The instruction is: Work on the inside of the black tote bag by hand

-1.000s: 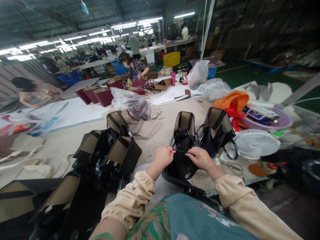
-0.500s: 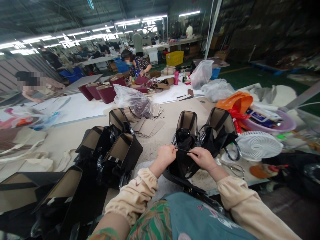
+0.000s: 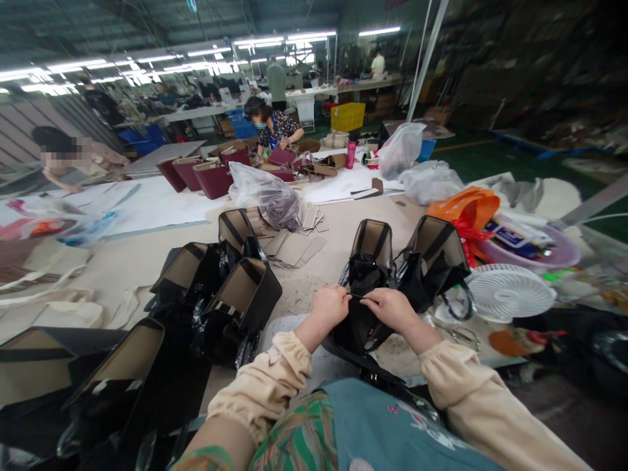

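Observation:
A black handbag (image 3: 354, 330) lies in front of me at the near side of the table, its dark lining partly pulled up. My left hand (image 3: 331, 306) pinches the dark edge of this bag between thumb and fingers. Close on its right, my right hand (image 3: 390, 307) pinches the same edge, and a thin strip runs between the fingertips. Just beyond my hands stand an unfinished black bag (image 3: 371, 239) and another black bag (image 3: 439, 239), both showing tan insides. The fingers cover part of the edge they hold.
More black bags (image 3: 248, 288) crowd the left side. A white fan (image 3: 510, 292) and a purple basin (image 3: 564, 252) are at right. Cardboard pieces (image 3: 294, 248) lie mid-table beside a plastic bag (image 3: 275, 199). A co-worker (image 3: 279, 127) sits across among maroon bags (image 3: 213, 180).
My right hand has slid left along the edge, closer to my left hand. The whole view has shifted slightly.

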`<state>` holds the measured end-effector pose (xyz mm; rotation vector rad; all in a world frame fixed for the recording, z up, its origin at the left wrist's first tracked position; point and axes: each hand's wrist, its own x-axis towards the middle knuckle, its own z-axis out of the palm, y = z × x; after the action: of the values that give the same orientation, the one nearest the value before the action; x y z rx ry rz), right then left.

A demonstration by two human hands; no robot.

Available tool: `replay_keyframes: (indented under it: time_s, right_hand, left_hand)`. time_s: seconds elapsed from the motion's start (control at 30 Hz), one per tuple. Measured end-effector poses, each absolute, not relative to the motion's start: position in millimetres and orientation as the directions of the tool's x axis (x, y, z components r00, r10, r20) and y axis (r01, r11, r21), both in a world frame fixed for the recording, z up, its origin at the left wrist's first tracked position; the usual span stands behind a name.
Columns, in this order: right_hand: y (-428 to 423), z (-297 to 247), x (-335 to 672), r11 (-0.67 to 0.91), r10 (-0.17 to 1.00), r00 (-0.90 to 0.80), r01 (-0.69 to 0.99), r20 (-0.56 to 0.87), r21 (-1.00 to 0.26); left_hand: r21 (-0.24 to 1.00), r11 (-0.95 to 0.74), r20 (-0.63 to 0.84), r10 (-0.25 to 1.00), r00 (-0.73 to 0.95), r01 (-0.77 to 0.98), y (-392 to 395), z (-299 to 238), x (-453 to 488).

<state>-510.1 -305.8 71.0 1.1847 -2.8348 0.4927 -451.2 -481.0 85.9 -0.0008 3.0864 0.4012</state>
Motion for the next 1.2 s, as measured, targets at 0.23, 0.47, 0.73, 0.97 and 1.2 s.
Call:
replay_keyframes:
  time_s: [0.23,0.47,0.73,0.97,1.2]
  right_hand:
    - [-305,71,-503,0.644,-0.709,-0.665,-0.746,0.232,-0.171]
    - [-307,68,-502,0.627,-0.697,-0.683,-0.728,0.217,-0.279]
    - [-326,72,-502,0.642,-0.721,-0.663,-0.748,0.2,-0.166]
    - [-323,67,-497,0.659,-0.706,-0.67,-0.74,0.231,-0.135]
    - [-312,68,-492,0.651,-0.711,-0.657,-0.75,0.251,-0.118]
  left_hand:
    - [0.281,0.96,-0.003,0.012,-1.0,0.011,-480,86,-453]
    - [0.316,0.949,-0.032,0.011,-0.999,0.001,-480,88,-449]
    - [0.364,0.93,0.023,0.041,-0.999,0.046,-490,87,-440]
    - [0.373,0.912,0.15,0.124,-0.981,0.173,-499,82,-415]
    - [0.371,0.92,0.106,0.093,-0.99,0.126,-501,84,-429]
